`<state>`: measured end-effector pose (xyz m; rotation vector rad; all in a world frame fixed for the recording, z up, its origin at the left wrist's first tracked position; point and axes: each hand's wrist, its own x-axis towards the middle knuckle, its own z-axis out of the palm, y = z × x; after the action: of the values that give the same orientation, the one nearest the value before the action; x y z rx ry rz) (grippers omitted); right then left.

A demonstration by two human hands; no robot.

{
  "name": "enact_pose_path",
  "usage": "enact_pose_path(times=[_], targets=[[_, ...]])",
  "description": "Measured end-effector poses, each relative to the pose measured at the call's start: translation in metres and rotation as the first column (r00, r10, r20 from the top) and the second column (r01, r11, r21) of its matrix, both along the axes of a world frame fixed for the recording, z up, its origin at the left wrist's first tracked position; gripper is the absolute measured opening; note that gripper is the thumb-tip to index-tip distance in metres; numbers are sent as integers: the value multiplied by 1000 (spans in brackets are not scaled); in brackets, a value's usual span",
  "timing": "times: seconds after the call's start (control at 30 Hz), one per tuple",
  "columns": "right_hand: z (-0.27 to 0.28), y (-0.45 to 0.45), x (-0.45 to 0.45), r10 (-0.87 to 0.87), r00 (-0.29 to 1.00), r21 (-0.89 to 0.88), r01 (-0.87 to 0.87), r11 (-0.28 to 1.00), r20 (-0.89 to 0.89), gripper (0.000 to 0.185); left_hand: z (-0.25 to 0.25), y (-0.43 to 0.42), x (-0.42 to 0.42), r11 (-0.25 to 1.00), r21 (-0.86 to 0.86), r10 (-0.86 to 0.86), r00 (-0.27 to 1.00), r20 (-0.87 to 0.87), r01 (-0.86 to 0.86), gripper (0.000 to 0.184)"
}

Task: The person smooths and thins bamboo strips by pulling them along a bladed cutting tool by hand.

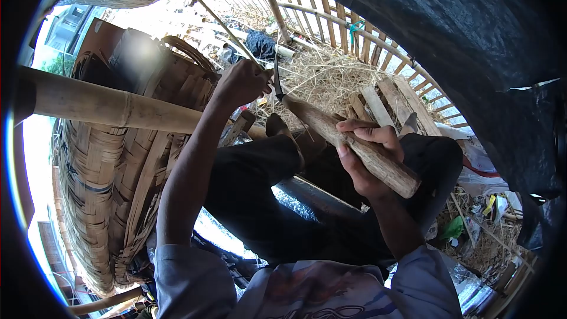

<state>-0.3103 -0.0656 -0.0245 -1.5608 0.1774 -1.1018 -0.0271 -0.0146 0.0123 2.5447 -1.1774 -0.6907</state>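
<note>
My right hand [373,156] is wrapped round the thick, pale wooden handle of a knife [322,121]. Its handle slants up to the left across my lap, and its narrow dark blade points upward from the far end. Close beside the blade, my left hand [243,84] is closed on a thin bamboo strip [208,10], which runs from the fist toward the upper left. The strip's part inside the fist is hidden by the fingers. I cannot tell whether the blade touches the strip.
A bamboo pole [112,103] crosses on the left in front of large woven bamboo baskets [97,171]. Dry straw and shavings [331,77] cover the ground ahead, near wooden boards [393,103]. A slatted bamboo fence [331,20] stands behind, and a dark tarp [466,41] hangs at right.
</note>
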Motion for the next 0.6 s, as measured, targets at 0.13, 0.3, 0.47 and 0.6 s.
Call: enact_pose_path(times=[0.13,0.3,0.47,0.6], targets=[[-5,5,9,-52,998,-37,52,998,18,30,-4,2,1,999,-37,18,1000,3,-18,36],[-20,8,16,-58,995,-107,49,993,-78,30,-4,6,5,997,-47,56,998,12,-55,37],[2,13,11,-85,995,-53,88,995,60,29,2,4,-5,998,-20,55,997,52,-54,36],[-20,7,13,-26,1000,-11,26,1000,-6,31,2,3,-3,997,-25,70,997,21,-69,36]])
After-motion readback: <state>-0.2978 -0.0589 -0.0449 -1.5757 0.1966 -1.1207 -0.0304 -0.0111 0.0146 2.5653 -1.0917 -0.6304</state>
